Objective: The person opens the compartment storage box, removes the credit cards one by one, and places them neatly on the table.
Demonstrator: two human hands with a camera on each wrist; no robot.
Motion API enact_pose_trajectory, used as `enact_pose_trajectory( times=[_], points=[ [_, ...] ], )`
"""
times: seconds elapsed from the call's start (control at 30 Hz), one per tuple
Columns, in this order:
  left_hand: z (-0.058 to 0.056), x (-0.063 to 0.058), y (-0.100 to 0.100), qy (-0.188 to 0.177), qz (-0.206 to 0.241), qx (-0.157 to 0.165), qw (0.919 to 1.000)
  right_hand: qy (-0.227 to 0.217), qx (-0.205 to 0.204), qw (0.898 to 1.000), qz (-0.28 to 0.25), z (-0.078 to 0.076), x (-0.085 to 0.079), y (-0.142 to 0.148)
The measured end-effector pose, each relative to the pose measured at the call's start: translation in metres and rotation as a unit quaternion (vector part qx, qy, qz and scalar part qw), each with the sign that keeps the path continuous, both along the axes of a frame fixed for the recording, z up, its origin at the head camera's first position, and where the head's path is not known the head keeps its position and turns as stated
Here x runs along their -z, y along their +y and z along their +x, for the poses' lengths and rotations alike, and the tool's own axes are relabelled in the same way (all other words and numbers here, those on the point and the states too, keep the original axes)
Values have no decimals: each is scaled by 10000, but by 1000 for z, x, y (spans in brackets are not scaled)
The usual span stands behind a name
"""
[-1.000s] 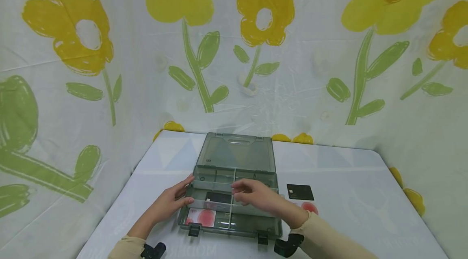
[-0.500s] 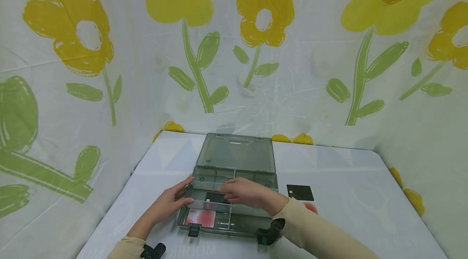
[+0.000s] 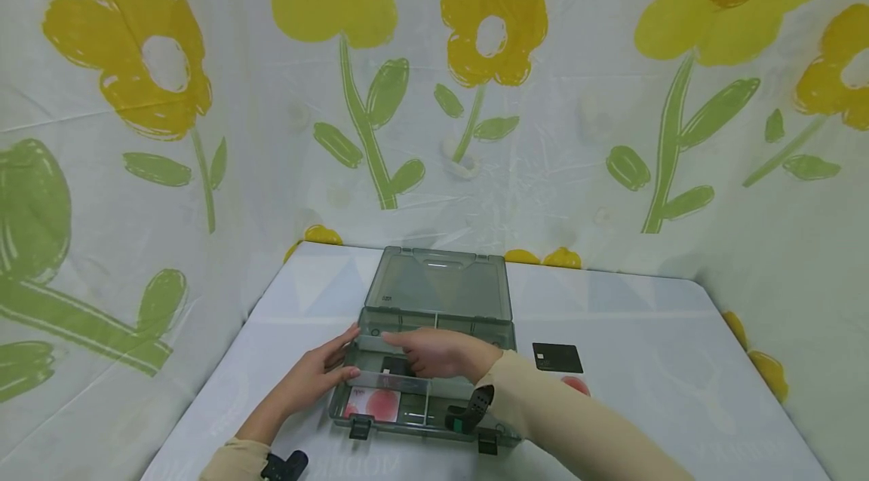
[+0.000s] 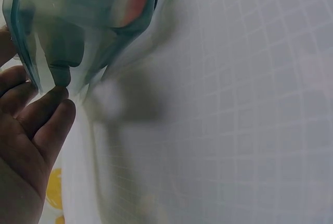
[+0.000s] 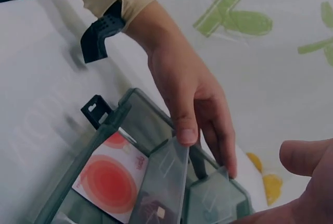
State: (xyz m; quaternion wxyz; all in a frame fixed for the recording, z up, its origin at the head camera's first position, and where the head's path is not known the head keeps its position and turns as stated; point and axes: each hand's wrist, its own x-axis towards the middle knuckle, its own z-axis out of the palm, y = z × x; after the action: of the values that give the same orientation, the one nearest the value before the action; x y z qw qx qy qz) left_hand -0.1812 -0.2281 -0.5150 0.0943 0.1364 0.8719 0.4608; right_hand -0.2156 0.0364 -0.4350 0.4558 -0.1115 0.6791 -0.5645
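A grey-green see-through storage box lies with its lid folded back. My left hand holds its left side, with the thumb on a clear divider and the fingers at the outer wall. Low over the left middle compartment is my right hand, its thumb stretched leftward; most of its fingers are hidden, and I see nothing in it. Partly under it, a black card with a chip lies in that compartment. A white card with red circles lies in the front left compartment.
On the table right of the box lies another black card. A red-and-white card beside it is mostly hidden by the right sleeve. Two black latches stick out from the box's front. Flower-printed sheets surround the table.
My right hand has moved left, from the box's middle divider to above the black card in the left middle compartment. The left hand stays in place on the box.
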Motion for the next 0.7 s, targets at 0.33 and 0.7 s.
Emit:
enact_pose_trajectory(
  times=[0.33,0.7],
  points=[
    [0,1,0,54,-36,21,10000,13,-343,9990,277,-6,6,-8],
    [1,-2,-1,29,9,21,10000,104,-586,9981,145,-8,11,-15]
  ],
)
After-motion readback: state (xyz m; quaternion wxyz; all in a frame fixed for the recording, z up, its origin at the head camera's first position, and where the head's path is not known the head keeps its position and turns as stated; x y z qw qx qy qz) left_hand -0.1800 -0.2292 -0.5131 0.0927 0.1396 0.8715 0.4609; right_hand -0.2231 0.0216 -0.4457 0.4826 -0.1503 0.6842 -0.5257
